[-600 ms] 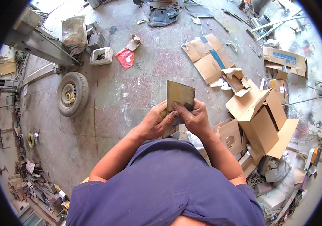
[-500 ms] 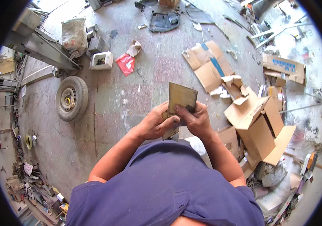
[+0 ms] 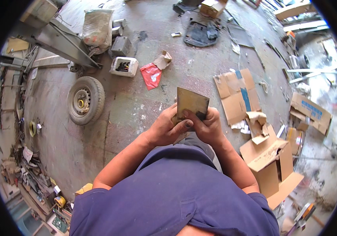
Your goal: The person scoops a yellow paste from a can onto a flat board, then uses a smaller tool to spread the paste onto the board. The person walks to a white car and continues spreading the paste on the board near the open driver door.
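Note:
A thin rectangular plate [image 3: 192,103], yellowish brown with dark smudges near its lower right, stands tilted up in front of my chest. My right hand [image 3: 208,125] is closed on its right side, the thumb lying across the plate's face. Close against it, my left hand [image 3: 166,126] is closed too; its thumb meets the plate's lower edge and its fingers go behind. Part of a second brownish piece [image 3: 181,138] shows beneath the hands, mostly covered. What the hidden fingers of my left hand grip besides the plate I cannot make out.
A wheel with its tyre [image 3: 85,100] lies at the left, near a grey metal post [image 3: 64,42]. Ahead are a white container [image 3: 124,67] and a red packet [image 3: 151,75]. Flattened cardboard [image 3: 237,94] and an opened carton [image 3: 269,165] cover the right side. Scrap [image 3: 34,181] piles up lower left.
The floor and everything on it have shifted rightward in view, with the wheel and cartons further right. Both hands keep hold of the plate at nearly the same spot.

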A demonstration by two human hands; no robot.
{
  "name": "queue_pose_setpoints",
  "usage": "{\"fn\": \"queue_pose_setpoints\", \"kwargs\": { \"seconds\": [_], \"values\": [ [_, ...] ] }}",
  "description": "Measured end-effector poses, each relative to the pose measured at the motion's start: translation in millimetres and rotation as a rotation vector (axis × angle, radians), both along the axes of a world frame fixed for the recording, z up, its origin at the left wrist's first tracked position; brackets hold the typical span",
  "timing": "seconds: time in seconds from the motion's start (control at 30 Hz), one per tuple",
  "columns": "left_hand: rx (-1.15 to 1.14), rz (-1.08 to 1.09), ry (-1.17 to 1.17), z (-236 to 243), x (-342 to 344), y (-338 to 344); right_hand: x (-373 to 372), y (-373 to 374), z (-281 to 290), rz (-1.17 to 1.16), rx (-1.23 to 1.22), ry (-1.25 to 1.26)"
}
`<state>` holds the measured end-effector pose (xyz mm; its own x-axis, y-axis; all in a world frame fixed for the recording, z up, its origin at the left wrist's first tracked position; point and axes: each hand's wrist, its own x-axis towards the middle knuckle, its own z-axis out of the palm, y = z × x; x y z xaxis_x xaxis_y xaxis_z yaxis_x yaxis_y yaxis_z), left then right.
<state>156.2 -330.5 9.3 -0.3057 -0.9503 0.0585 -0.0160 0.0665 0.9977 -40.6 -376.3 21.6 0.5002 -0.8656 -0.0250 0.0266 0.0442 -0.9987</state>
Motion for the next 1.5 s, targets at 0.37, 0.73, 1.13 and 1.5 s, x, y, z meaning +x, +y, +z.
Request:
{"fn": "queue_pose_setpoints", "kwargs": {
  "seconds": [0.37, 0.73, 1.13, 1.5],
  "values": [
    [-0.118, 0.375, -0.232, -1, 85, -239, 108, -289, -30, -0.036, 0.044, -0.119],
    [-0.104, 0.487, -0.427, -5, 174, -464, 210, -512, -18, 0.101, -0.004, -0.048],
    [-0.268, 0.322, -0.385, 8, 347, -751, 361, -789, 7, 0.115, -0.022, -0.028],
    [-0.178, 0.241, -0.245, 5, 481, -971, 483, -1013, -7, 0.511, 0.021, -0.074]
  ]
}}
